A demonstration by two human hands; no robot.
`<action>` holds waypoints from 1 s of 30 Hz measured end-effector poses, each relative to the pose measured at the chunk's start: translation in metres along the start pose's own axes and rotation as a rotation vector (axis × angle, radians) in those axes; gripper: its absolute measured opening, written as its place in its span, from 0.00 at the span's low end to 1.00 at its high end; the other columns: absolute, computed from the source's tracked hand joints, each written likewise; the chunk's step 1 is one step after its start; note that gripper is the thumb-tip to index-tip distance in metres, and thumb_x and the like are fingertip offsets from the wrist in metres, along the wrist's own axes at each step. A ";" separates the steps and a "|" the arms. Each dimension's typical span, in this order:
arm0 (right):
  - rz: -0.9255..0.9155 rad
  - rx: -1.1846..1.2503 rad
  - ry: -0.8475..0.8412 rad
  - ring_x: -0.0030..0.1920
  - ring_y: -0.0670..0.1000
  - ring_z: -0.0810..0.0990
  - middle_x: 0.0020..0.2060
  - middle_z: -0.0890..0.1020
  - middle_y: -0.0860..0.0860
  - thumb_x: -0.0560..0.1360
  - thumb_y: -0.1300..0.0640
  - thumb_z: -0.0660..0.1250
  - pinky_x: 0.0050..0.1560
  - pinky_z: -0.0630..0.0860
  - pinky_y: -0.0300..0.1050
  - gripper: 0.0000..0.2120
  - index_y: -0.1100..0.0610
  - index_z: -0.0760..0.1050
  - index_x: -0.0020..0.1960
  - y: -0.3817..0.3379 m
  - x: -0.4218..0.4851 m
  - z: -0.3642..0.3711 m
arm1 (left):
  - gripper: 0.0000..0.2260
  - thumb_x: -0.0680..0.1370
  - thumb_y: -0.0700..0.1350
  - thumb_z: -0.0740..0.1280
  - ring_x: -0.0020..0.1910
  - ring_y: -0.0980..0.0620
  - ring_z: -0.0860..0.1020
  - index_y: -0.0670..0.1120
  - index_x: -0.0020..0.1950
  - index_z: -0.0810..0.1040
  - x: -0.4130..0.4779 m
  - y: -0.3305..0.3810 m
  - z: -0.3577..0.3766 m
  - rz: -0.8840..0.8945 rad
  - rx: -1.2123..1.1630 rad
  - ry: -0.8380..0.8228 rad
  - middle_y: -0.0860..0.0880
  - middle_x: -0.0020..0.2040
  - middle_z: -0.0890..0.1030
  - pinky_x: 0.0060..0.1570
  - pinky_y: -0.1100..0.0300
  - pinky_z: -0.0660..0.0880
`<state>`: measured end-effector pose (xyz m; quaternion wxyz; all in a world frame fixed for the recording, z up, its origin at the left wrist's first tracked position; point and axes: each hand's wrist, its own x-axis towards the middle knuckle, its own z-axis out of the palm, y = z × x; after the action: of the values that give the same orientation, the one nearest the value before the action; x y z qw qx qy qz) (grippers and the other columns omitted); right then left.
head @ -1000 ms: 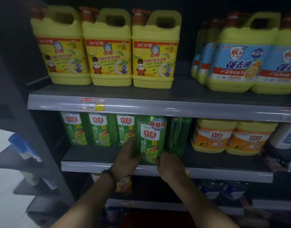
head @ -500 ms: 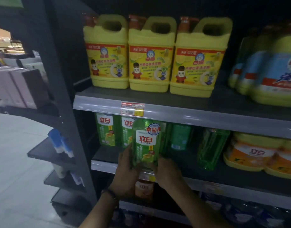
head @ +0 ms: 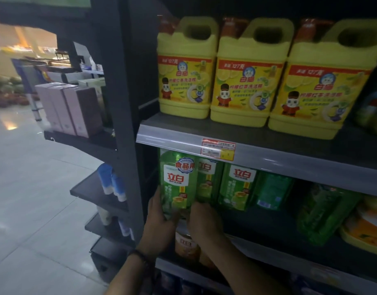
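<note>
A green dish-soap bottle (head: 178,180) with a white and red label stands upright at the left end of the middle shelf (head: 279,222). My left hand (head: 159,222) grips its lower left side. My right hand (head: 204,222) grips its lower right side, fingers wrapped around the base. More green bottles (head: 236,186) of the same kind stand right behind and to the right of it. The bottle's bottom is hidden by my hands.
Three yellow jugs (head: 245,81) fill the upper shelf, above a price tag (head: 218,149). A dark upright post (head: 128,124) bounds the shelf on the left. An orange bottle (head: 186,245) sits below. A side rack holds pink boxes (head: 70,107) and blue-capped tubes (head: 111,182).
Both hands have carried the green bottle leftward along the middle shelf to its left end. The camera view has swung left, showing more of the aisle floor and side rack.
</note>
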<state>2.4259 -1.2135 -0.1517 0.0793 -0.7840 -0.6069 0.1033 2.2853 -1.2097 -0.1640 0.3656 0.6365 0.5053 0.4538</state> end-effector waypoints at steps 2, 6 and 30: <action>-0.027 -0.024 0.016 0.50 0.58 0.87 0.50 0.87 0.56 0.82 0.59 0.69 0.48 0.85 0.51 0.05 0.58 0.84 0.52 -0.007 0.006 0.003 | 0.33 0.72 0.47 0.71 0.71 0.51 0.74 0.61 0.77 0.69 0.008 -0.013 -0.006 -0.021 -0.004 0.042 0.53 0.71 0.75 0.70 0.46 0.75; -0.045 -0.068 0.026 0.47 0.58 0.88 0.46 0.88 0.56 0.80 0.61 0.71 0.43 0.82 0.48 0.05 0.58 0.85 0.48 -0.022 0.017 0.011 | 0.31 0.67 0.51 0.66 0.67 0.49 0.78 0.60 0.72 0.72 0.014 -0.035 -0.010 -0.105 -0.021 0.094 0.52 0.68 0.78 0.65 0.41 0.78; -0.105 0.135 0.111 0.53 0.58 0.83 0.53 0.82 0.55 0.84 0.40 0.64 0.50 0.82 0.51 0.19 0.55 0.80 0.58 -0.003 0.011 -0.001 | 0.28 0.75 0.34 0.69 0.63 0.50 0.77 0.50 0.73 0.75 0.001 -0.015 -0.019 -0.050 0.135 0.146 0.47 0.67 0.76 0.64 0.54 0.75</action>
<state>2.4259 -1.2022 -0.1503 0.1706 -0.7486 -0.6335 0.0960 2.2624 -1.2049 -0.1719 0.2954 0.6120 0.5759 0.4545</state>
